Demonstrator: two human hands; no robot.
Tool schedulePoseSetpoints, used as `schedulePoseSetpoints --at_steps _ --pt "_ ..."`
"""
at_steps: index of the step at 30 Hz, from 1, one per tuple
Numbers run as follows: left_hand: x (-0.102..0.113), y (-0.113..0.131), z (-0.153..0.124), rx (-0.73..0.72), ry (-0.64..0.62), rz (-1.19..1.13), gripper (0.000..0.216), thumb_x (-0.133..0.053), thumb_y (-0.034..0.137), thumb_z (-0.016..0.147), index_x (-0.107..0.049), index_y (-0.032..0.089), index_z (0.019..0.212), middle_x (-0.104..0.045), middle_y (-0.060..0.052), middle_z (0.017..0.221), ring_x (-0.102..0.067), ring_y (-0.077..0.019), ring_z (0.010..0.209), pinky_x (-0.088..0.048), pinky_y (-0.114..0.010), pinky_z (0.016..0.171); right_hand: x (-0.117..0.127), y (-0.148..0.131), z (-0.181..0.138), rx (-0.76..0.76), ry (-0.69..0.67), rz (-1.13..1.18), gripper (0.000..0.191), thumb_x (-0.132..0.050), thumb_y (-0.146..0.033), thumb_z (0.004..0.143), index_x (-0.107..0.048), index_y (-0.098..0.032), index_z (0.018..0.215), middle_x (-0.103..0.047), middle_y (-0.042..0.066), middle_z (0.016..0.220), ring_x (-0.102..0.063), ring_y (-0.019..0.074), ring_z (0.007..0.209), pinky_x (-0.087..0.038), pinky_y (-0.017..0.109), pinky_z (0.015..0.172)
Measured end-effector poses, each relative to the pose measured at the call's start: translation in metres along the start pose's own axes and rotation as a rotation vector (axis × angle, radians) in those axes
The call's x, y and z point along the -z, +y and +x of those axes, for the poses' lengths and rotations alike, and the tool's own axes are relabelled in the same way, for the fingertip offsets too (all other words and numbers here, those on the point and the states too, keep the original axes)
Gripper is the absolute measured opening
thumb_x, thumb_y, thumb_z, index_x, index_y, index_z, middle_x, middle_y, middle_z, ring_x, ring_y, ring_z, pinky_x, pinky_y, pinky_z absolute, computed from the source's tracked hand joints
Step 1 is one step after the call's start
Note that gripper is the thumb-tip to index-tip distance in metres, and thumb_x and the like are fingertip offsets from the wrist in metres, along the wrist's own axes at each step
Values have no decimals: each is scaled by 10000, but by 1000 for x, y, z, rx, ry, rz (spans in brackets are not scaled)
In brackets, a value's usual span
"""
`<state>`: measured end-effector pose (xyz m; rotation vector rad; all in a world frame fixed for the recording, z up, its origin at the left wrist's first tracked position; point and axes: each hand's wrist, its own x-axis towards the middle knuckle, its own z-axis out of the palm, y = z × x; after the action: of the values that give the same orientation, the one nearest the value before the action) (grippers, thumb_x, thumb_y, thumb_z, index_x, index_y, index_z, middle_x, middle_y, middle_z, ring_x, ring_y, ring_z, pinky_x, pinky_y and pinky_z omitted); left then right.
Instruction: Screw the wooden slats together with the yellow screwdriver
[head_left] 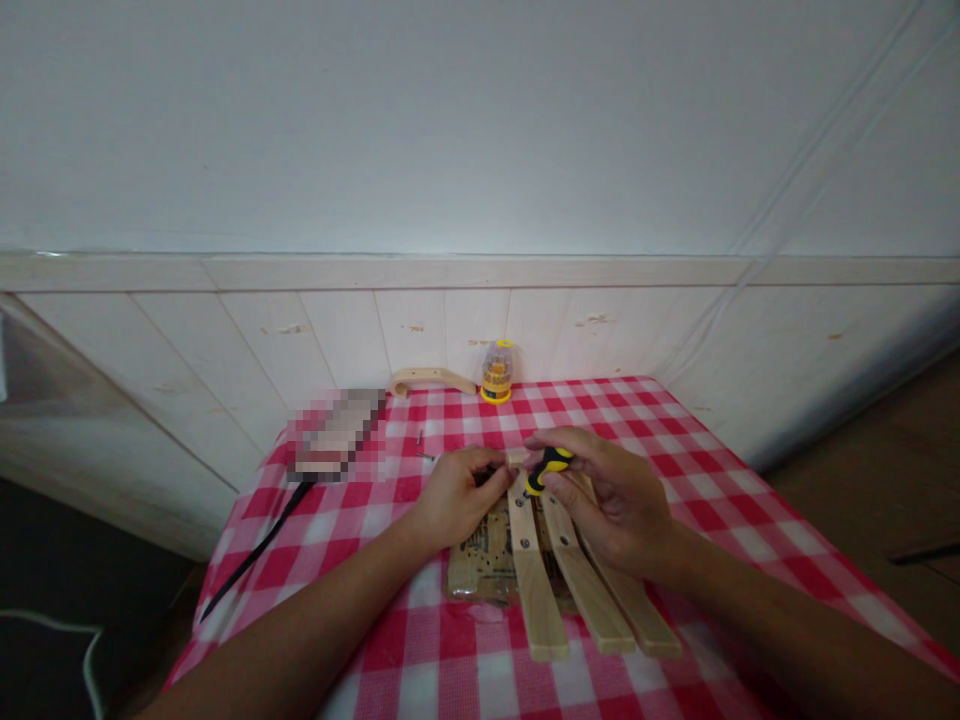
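My right hand [611, 495] is closed around a small yellow and black screwdriver [547, 468], its tip pointing down at the top end of a wooden slat [536, 585]. My left hand [465, 495] is closed in a pinch at the top of the same slat, beside the screwdriver. Three light wooden slats [592, 590] lie fanned out toward me, joined near my hands, with dark screws in them. They rest over a printed sheet [480, 560] on the red and white checked tablecloth [720, 500].
A yellow screwdriver bit holder [497, 372] and a curved wooden piece [431, 380] stand at the table's far edge by the white panelled wall. Loose screws [421, 445] lie near a blurred object [337, 435]. A black cable [255, 550] runs off the left edge.
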<state>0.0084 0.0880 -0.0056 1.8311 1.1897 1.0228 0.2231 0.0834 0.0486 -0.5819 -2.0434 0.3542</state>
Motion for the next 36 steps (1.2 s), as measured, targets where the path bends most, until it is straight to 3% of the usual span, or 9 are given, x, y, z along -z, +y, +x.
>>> schedulePoseSetpoints --at_steps 3,10,18,26,31,36 --pt "-1 -2 0 -1 11 14 365 -583 420 1010 -799 170 855 -820 -75 852 -722 -225 756 -507 -290 669 2 -2 2 33 -13 -16 422 -621 -120 1008 -660 -261 1404 -826 85 1158 -827 215 962 -691 333 847" --pt "-1 -3 1 2 19 -31 306 -595 394 977 -807 184 909 -829 -64 874 -758 -241 818 -546 -306 736 -5 -2 2 -22 87 -72 356 -723 -149 981 -706 -281 1311 -820 31 1018 -805 186 827 -682 282 765" --pt "-1 -2 0 10 26 -20 300 -600 393 961 -795 182 874 -821 -69 847 -765 -256 805 -561 -329 746 -9 2 -2 -108 106 -59 319 -784 -245 975 -693 -273 1279 -820 45 1037 -802 201 810 -672 315 736" --pt "-2 -7 1 -3 38 -41 259 -616 359 954 -804 191 898 -827 -56 855 -765 -238 799 -563 -320 749 -4 0 5 53 76 -83 369 -721 -158 998 -686 -292 1339 -792 33 1019 -774 182 839 -659 292 743" --pt "-4 -11 0 16 32 -60 236 -641 353 936 -750 195 799 -764 -39 757 -727 -217 754 -564 -298 720 -4 0 3 49 62 -31 466 -622 -73 994 -655 -275 1413 -803 59 1128 -797 181 937 -673 285 829" --pt "-4 -10 0 51 48 -64 236 -662 385 913 -724 196 786 -742 -36 739 -677 -202 705 -523 -285 667 -5 -1 1 38 69 -67 428 -650 -81 996 -673 -280 1374 -812 44 1066 -794 176 869 -671 276 793"
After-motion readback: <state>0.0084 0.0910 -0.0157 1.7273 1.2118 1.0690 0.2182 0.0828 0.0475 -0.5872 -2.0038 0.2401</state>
